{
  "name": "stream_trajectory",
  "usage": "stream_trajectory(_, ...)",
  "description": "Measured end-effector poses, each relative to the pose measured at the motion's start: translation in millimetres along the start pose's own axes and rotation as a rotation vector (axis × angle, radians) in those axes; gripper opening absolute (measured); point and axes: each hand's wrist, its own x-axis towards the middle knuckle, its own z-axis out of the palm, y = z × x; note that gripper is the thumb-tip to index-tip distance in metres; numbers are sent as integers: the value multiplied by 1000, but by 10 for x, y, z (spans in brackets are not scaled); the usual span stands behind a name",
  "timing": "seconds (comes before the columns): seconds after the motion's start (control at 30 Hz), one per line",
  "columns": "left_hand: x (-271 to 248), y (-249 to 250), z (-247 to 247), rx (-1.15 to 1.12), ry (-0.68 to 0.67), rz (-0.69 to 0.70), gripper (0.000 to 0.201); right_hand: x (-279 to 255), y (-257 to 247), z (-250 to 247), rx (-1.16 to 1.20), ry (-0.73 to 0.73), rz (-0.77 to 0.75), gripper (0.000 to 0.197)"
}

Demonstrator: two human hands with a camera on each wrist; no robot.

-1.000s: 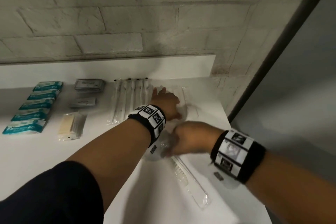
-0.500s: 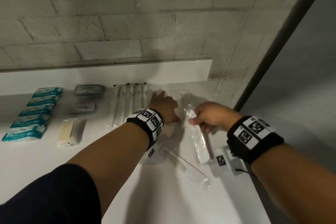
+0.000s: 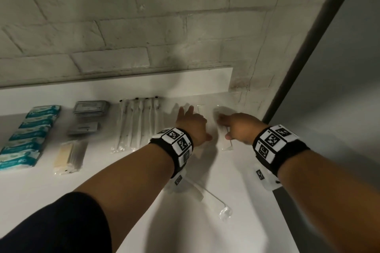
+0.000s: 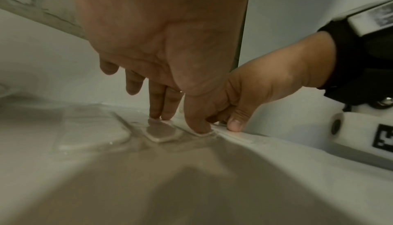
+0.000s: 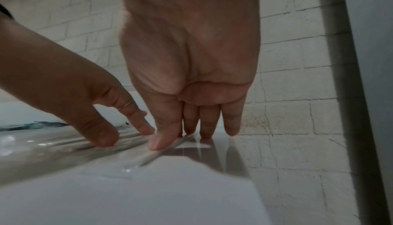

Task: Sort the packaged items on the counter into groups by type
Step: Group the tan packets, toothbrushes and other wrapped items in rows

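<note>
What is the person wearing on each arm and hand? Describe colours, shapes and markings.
Each wrist carries a black band set with white square tiles bearing black pixel-pattern markers. A white camera block hangs under the right wrist. The left arm has a dark sleeve; the left hand wears a thin gold ring.

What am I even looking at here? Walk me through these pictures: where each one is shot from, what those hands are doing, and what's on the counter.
No machine here: a person sorts by hand, wearing black wristbands with printed markers. One picture comes from a head camera looking down; the other two come from cameras under each wrist, looking along the palm at the fingers.

On the white counter, from the left: teal packets, grey sachets, a cream packet, and wrapped toothbrushes. A bagged comb lies nearer the person.

The left hand presses straight fingers on clear flat packets by the back edge. The right hand presses a clear wrapped packet down beside them, thumb and fingertips on the plastic. Nothing is lifted.
</note>
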Motion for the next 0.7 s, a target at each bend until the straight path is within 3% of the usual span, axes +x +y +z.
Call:
stream_trajectory(0.43,-5,-28,-45,7,-53,-18,68,140,-14,65,-51,15,-23,60)
stream_trajectory(0.53,-19,-28,-49,-14,-63,-21,69,130,4,45,25,1,-34,58)
stream_trajectory(0.63,-32,-23,-81,0,-72,-9,70,47,-8,13,167,174,-46,53)
stream_trajectory(0.7,-34,-16,-103,19,-71,5,68,-128,-189,14,215,306,-51,34)
